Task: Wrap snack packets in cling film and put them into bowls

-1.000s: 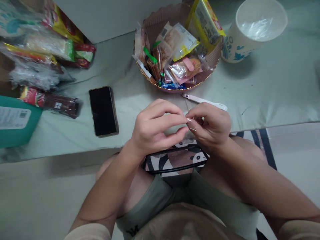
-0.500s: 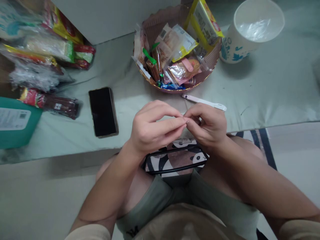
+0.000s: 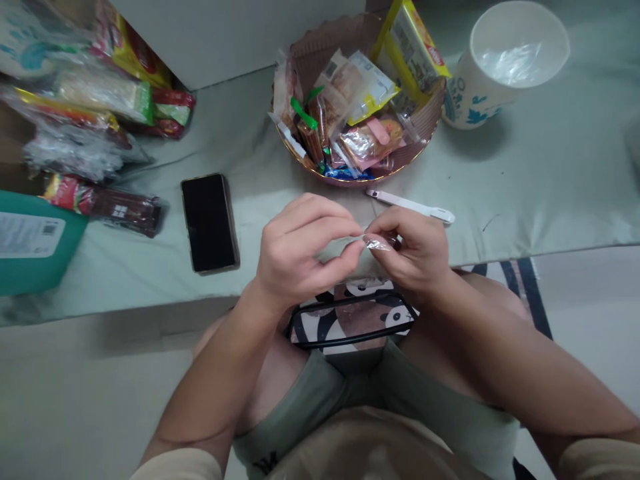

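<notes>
I see someone sitting at the tabletop (image 3: 525,210) with both hands close together in the middle of the picture. A tiny bit of shiny clear plastic (image 3: 378,245) is right there between the fingertips. The right hand (image 3: 419,248) has its thumb and pointing finger pinched on it. The left hand (image 3: 305,250) is bent round, with its finger and thumb tips at the plastic's left end, but I can't tell if they are squeezing it. The bit is so small and thin that I think soft, steady pinches with just the very tips would work best. It would help to keep the right pinch firm while the left tips feel for the edge, and to pull slowly, since thin plastic could slip or rip. Just above the right hand lies a white stick-like tool (image 3: 413,205), and a pink bowl (image 3: 316,45) of wrapped snacks sits at the top middle. A black phone (image 3: 211,223) lies to the left of the hands.
</notes>
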A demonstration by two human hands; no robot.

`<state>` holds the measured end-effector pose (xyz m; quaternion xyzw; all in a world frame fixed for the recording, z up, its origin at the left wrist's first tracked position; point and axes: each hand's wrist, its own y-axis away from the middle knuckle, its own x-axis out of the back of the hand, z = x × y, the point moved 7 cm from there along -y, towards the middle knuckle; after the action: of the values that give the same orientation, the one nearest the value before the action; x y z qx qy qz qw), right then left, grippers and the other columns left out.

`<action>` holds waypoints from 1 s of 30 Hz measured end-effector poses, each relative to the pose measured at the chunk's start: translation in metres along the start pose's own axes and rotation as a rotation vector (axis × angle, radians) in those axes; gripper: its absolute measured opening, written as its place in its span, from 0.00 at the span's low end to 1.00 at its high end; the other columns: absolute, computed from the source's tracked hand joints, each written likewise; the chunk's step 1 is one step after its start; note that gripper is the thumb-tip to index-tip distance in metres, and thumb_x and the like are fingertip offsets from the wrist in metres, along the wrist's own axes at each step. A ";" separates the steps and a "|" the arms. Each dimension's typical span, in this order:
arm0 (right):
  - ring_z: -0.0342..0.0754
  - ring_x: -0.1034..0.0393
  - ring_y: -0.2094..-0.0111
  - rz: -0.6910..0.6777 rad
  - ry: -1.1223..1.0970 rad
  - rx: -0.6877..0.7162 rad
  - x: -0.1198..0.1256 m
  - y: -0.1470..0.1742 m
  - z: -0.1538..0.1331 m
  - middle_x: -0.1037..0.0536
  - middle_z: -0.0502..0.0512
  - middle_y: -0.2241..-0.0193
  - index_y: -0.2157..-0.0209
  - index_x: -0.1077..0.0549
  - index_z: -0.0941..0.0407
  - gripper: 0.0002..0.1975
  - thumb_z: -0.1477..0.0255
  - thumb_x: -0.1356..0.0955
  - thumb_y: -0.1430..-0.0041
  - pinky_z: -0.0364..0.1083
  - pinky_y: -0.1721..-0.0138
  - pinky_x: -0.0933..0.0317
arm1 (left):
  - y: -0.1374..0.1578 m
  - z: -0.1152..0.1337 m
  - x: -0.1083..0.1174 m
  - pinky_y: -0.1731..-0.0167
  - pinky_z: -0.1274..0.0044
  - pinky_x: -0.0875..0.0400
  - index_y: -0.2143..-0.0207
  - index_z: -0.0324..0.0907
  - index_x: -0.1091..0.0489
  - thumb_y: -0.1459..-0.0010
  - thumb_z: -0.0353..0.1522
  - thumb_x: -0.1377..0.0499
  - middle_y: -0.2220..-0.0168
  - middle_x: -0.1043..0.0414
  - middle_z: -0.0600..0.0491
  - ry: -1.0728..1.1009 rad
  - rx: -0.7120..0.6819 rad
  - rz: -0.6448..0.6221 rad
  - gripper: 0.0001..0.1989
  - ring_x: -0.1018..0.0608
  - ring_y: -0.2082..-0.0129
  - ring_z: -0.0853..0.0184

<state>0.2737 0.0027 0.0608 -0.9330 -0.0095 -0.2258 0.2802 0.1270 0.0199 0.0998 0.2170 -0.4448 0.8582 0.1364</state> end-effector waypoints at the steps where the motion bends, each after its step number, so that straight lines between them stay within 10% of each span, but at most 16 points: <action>1: 0.37 0.42 0.80 0.004 -0.006 0.016 0.000 0.000 -0.001 0.29 0.45 0.78 0.70 0.28 0.55 0.05 0.75 0.31 0.39 0.41 0.78 0.48 | 0.000 0.000 -0.001 0.66 0.73 0.24 0.64 0.44 0.25 0.42 0.28 0.35 0.66 0.20 0.53 0.000 -0.005 -0.011 0.04 0.20 0.67 0.67; 30: 0.37 0.43 0.81 -0.034 -0.022 0.001 -0.005 -0.002 0.000 0.30 0.45 0.80 0.72 0.29 0.55 0.07 0.76 0.31 0.39 0.40 0.78 0.48 | -0.001 -0.002 0.004 0.70 0.71 0.26 0.68 0.47 0.30 0.43 0.25 0.38 0.71 0.25 0.56 0.086 0.067 0.060 0.07 0.22 0.71 0.67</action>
<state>0.2684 0.0044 0.0597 -0.9350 -0.0283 -0.2202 0.2765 0.1238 0.0219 0.1014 0.1709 -0.4158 0.8849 0.1224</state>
